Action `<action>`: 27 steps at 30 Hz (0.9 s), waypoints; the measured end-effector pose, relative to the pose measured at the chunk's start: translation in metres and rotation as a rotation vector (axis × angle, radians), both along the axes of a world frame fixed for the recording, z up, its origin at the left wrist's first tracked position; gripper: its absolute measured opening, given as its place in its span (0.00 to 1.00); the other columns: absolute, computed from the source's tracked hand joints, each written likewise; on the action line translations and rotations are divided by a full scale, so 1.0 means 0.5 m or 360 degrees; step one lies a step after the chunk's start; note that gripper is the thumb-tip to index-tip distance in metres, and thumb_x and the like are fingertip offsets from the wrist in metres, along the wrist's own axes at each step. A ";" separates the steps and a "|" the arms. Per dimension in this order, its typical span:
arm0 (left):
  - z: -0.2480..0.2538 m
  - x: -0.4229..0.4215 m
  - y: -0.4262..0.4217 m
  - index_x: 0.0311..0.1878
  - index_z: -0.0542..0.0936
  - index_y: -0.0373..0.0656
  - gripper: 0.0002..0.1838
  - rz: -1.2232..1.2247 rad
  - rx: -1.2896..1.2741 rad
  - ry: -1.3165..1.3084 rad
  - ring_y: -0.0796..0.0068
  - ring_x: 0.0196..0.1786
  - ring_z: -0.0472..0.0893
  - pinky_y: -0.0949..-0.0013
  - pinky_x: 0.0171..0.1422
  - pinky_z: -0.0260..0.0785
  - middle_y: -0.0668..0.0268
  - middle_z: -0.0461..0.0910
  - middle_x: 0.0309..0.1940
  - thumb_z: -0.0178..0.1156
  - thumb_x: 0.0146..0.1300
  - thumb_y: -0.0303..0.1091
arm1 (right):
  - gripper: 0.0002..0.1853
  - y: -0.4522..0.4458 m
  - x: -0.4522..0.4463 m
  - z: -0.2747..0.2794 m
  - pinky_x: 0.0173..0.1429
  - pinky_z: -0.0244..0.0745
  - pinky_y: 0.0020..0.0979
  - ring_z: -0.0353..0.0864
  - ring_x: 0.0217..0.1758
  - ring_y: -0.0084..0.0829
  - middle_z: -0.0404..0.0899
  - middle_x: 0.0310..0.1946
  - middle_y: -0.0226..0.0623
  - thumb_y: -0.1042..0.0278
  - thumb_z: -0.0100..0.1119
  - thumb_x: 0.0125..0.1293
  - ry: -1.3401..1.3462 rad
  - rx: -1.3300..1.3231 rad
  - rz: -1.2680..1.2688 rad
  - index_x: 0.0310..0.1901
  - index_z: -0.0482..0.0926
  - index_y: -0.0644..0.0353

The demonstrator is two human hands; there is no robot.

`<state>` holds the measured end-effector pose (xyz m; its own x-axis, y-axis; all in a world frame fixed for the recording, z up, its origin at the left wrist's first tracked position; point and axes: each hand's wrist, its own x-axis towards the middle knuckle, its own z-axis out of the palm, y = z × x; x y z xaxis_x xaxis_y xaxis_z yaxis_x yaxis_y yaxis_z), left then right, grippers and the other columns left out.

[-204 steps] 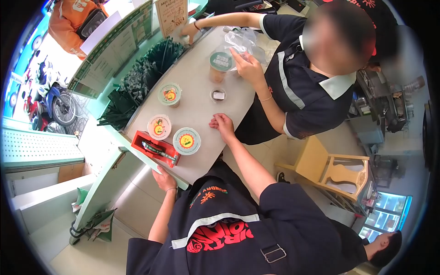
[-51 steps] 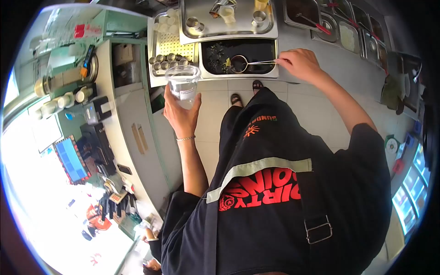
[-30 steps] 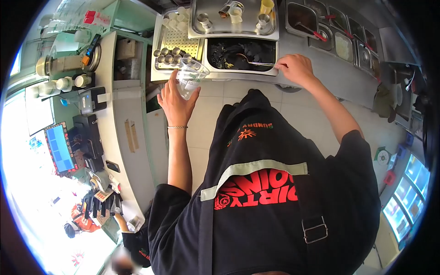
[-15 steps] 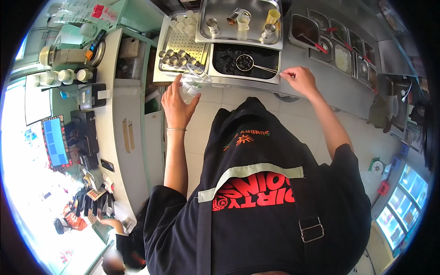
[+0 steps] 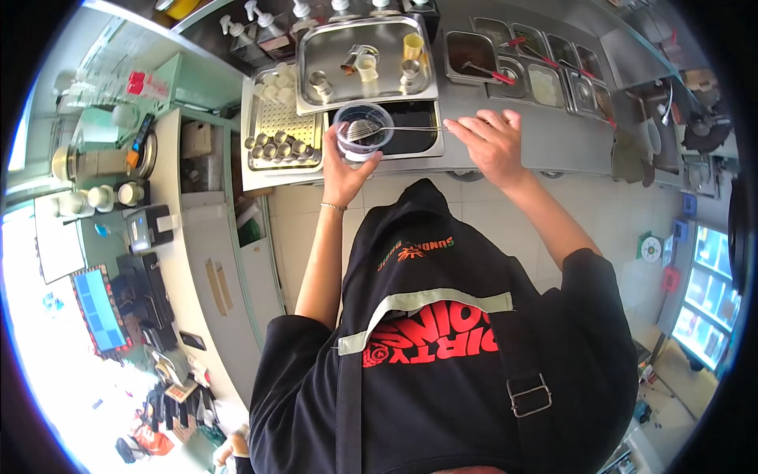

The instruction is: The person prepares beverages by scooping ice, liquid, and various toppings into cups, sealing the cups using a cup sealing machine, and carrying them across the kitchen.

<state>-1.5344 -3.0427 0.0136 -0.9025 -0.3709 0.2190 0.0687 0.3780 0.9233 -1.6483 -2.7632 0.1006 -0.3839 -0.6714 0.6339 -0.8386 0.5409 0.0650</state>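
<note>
Upright in my left hand (image 5: 344, 175) is a clear plastic cup (image 5: 364, 150), held over the front edge of the counter. My right hand (image 5: 491, 144) grips the handle of a metal strainer ladle (image 5: 410, 128), with fingertips pinched at the handle's end. The ladle's round head is over the cup's mouth, inside the rim as seen from above, with dark pieces at it. Behind and to the right of the cup lies a rectangular pan of dark liquid (image 5: 414, 141), partly hidden by the cup and ladle.
A steel tray (image 5: 339, 47) with small metal cups and jugs sits behind the pan. To the left is a perforated tray (image 5: 276, 117) with measuring cups. Food pans (image 5: 471, 55) with red-handled utensils stand at the back right. A cabinet (image 5: 213, 261) borders the left side.
The ladle has come out of the dark pan and moved left to the cup. My left hand has brought the cup rightward, over the pan's left part. The counter view has shifted.
</note>
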 end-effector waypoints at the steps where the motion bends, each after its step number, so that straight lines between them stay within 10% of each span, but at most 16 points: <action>1: -0.010 -0.003 0.001 0.67 0.65 0.36 0.46 -0.0023 0.0002 0.0002 0.60 0.61 0.79 0.62 0.67 0.72 0.54 0.74 0.60 0.82 0.48 0.37 | 0.15 0.001 0.006 0.006 0.50 0.59 0.36 0.77 0.43 0.23 0.81 0.38 0.13 0.71 0.66 0.56 0.0027 -0.0020 -0.0007 0.45 0.89 0.44; 6: -0.020 0.003 0.024 0.68 0.63 0.37 0.48 0.0071 0.0568 -0.0045 0.68 0.58 0.76 0.64 0.65 0.70 0.58 0.74 0.55 0.82 0.49 0.35 | 0.12 -0.001 0.034 0.013 0.50 0.59 0.36 0.78 0.41 0.22 0.83 0.36 0.15 0.68 0.68 0.61 -0.0140 -0.0104 -0.0079 0.46 0.90 0.43; 13: -0.020 0.026 0.007 0.70 0.63 0.42 0.47 0.0399 0.0231 0.0026 0.65 0.58 0.73 0.59 0.64 0.69 0.59 0.68 0.62 0.82 0.51 0.33 | 0.08 0.047 0.078 -0.039 0.45 0.58 0.35 0.81 0.37 0.26 0.85 0.31 0.21 0.62 0.70 0.65 -0.1166 -0.0479 -0.0506 0.45 0.91 0.44; 19: 0.010 0.039 0.004 0.71 0.63 0.39 0.47 0.0499 -0.0102 0.0148 0.63 0.61 0.75 0.59 0.65 0.65 0.55 0.73 0.62 0.81 0.51 0.31 | 0.06 0.056 0.012 -0.093 0.53 0.69 0.38 0.86 0.41 0.31 0.88 0.34 0.29 0.62 0.67 0.67 -0.0929 0.0488 -0.0678 0.39 0.90 0.50; 22: 0.043 0.038 0.050 0.74 0.59 0.39 0.50 0.0551 -0.0247 0.0166 0.61 0.63 0.75 0.57 0.67 0.64 0.54 0.73 0.62 0.80 0.52 0.31 | 0.08 0.095 -0.081 -0.107 0.52 0.78 0.41 0.88 0.43 0.37 0.89 0.36 0.35 0.59 0.66 0.68 -0.1228 -0.0634 -0.0067 0.37 0.89 0.53; 27: 0.118 0.005 0.235 0.76 0.55 0.41 0.47 0.0513 -0.0170 0.0218 0.62 0.58 0.75 0.59 0.64 0.71 0.56 0.70 0.61 0.75 0.60 0.33 | 0.16 0.362 -0.437 -0.270 0.44 0.84 0.45 0.90 0.39 0.45 0.88 0.33 0.42 0.49 0.66 0.65 -0.1574 -0.0293 -0.1038 0.38 0.88 0.55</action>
<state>-1.5317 -2.9254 0.0727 -0.7027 -0.5999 0.3825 0.0507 0.4940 0.8680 -1.8666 -2.5822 -0.0344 -0.9931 -0.0995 -0.0613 -0.0462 0.8161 -0.5760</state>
